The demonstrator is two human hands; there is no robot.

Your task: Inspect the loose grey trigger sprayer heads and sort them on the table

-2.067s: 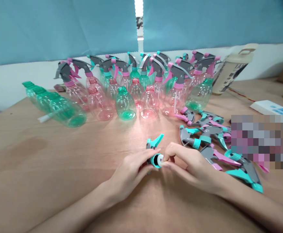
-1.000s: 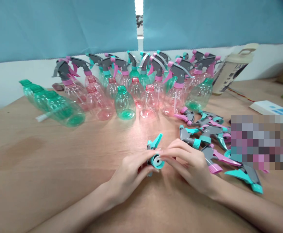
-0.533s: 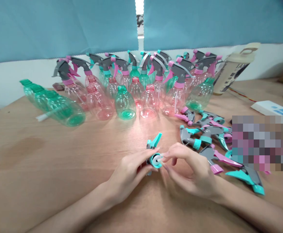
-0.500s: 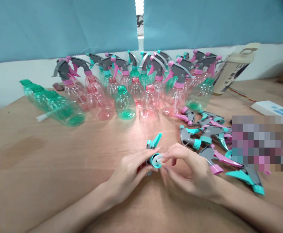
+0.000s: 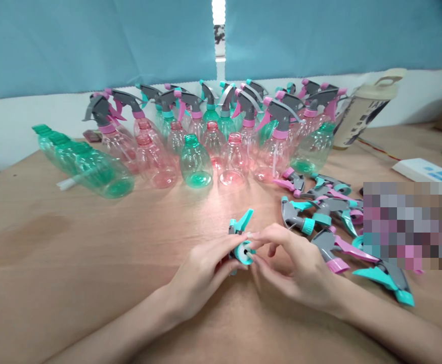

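Note:
My left hand (image 5: 200, 268) is closed around a teal and grey trigger sprayer head (image 5: 245, 221), its collar opening turned toward my right hand. Inside the teal collar sits a round white insert (image 5: 241, 255) with a dark hole in its middle. The thumb and index finger of my right hand (image 5: 300, 265) pinch at the insert by the collar's rim; the fingertips partly cover it. Right of my hands lies a pile of loose sprayer heads, among them a grey and teal one (image 5: 296, 216) and a grey and pink one (image 5: 329, 250).
Green and pink bottles stand beyond my hands, including an uncapped green bottle (image 5: 195, 164) and an uncapped pink one (image 5: 233, 164); several behind carry sprayer heads. White tubes (image 5: 67, 183) lie by the left bottles. A beige shaker cup (image 5: 368, 111) and a white box (image 5: 426, 169) are at right.
The white insert now lies flatter within the collar, showing its dark hole, where it was tilted in my right fingers before. My left hand keeps its hold on the sprayer head.

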